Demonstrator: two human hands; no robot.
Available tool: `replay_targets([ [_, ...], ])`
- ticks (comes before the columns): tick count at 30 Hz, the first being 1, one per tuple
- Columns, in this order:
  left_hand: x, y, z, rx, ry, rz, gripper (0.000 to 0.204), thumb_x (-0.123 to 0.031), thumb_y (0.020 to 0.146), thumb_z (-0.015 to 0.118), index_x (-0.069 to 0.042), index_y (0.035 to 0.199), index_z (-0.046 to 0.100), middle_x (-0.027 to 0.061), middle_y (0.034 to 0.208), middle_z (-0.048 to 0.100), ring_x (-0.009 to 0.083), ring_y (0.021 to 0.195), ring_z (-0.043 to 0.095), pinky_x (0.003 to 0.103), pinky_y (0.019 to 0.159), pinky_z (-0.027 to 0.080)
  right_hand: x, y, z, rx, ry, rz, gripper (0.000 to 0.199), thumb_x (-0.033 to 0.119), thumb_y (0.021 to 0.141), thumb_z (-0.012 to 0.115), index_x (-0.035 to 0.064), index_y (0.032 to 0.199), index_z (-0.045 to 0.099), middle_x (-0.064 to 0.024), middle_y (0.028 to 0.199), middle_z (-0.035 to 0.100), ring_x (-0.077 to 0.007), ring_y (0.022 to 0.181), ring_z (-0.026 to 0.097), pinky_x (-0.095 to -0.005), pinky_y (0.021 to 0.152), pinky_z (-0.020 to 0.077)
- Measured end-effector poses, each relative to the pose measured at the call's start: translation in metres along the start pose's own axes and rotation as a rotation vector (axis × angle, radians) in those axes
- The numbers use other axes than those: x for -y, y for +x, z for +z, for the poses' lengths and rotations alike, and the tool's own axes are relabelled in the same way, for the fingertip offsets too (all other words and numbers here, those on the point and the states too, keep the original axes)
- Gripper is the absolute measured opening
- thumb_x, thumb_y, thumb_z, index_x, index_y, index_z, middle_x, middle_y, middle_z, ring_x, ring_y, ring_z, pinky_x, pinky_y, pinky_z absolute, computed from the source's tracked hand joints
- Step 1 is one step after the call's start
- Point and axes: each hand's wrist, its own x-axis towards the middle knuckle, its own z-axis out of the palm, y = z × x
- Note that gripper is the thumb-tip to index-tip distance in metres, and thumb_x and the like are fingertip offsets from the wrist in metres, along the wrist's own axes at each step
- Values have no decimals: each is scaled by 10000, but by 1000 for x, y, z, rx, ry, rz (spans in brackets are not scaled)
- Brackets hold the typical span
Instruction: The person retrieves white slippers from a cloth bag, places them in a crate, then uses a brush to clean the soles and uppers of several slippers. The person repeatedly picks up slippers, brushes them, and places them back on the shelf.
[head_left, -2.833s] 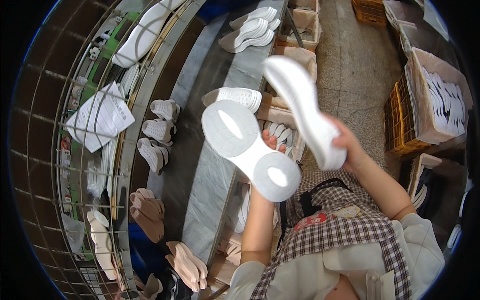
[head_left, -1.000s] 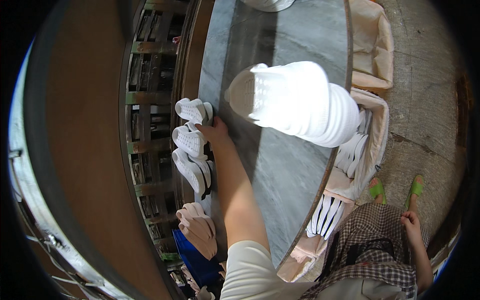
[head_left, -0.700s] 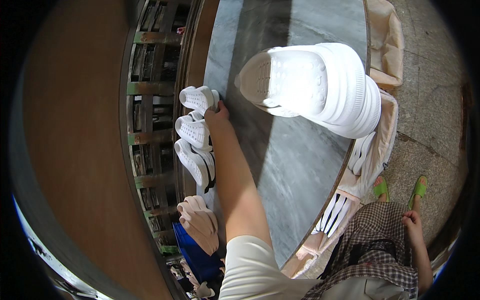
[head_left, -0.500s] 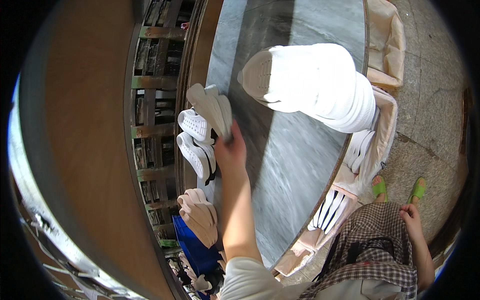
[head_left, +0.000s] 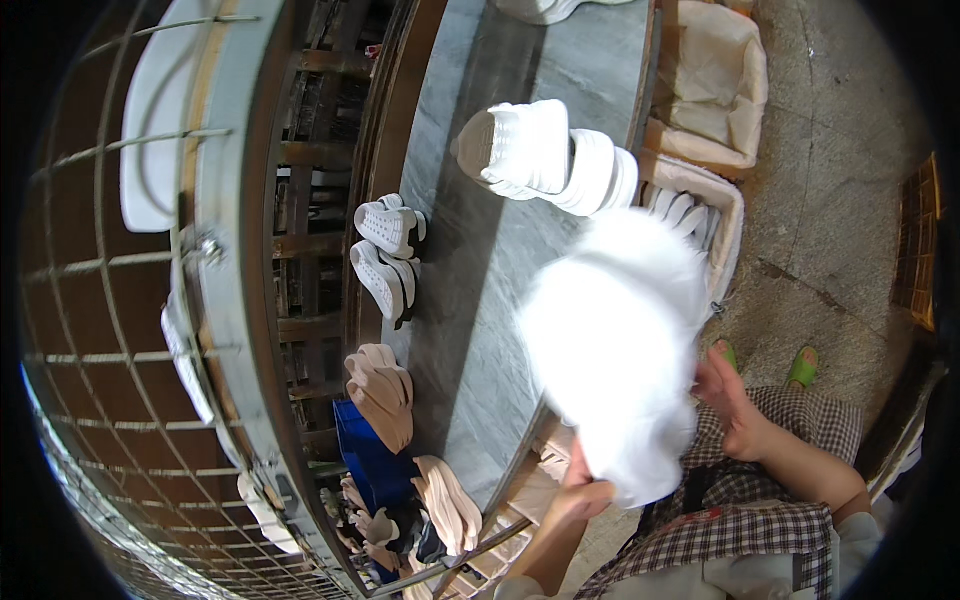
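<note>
My left hand (head_left: 583, 490) grips the lower end of a bundle of white shoe soles (head_left: 620, 350). The bundle is raised off the tabletop and smeared by motion, so single soles cannot be told apart. Beside its right edge is my right hand (head_left: 730, 400), fingers apart; whether it touches the soles is unclear. Farther off, a pile of white shoe soles (head_left: 535, 150) lies on the grey marbled table (head_left: 500, 300). Near the table's left edge rest white soles with dark edges (head_left: 385, 280) and a beige stack of soles (head_left: 382, 395).
Along the table's right side hang cloth-lined bins (head_left: 708, 90), one with white soles in it. A blue bin (head_left: 370, 455) stands at the lower left, near another beige sole stack (head_left: 447, 505). A wire rack (head_left: 110, 300) rises at far left; a yellow crate (head_left: 915, 250) stands at right.
My left hand has left the table's left edge and come back toward me with white soles. The right hand has risen beside them. The far white pile looks smaller, and the view has shifted.
</note>
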Motion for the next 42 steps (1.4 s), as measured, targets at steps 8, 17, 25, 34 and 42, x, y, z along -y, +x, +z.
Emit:
replay_targets([
  [8,28,44,106,184,516,-213,1061,-33,725,732,-103,1480,-9,118,1514,150,229,1374,222,367,1092,215,77,-45,-5,-355,313,47,1021,563,752,605,115,1472,38,-136,1452,247,-268,1303,340,-448,1067,319],
  [17,33,117,158,45,617,43,360,-133,899,599,14,1196,460,72,1000,608,132,866,588,274,780,502,137,-61,14,-374,421,217,615,419,932,362,88,1434,234,-135,1394,396,-272,1260,423,-431,1070,321],
  [25,78,124,150,-27,255,-354,369,-191,911,569,37,1189,484,138,998,640,214,864,652,329,744,542,154,-80,-9,-518,401,680,667,639,906,198,172,1328,418,-97,1264,496,-273,1076,531,-496,831,435],
  [34,132,140,91,69,84,-463,409,-323,925,537,-52,1231,544,88,1160,612,202,1005,604,324,801,520,151,-93,-18,-645,492,838,717,708,868,191,159,1209,502,-114,1184,494,-297,962,493,-507,809,401],
  [42,127,135,96,69,105,-497,417,-327,924,537,-53,1238,541,92,1161,613,208,1003,607,339,807,520,147,-93,-20,-661,484,865,746,723,856,194,130,1165,525,-141,1108,522,-316,950,492,-519,818,396],
])
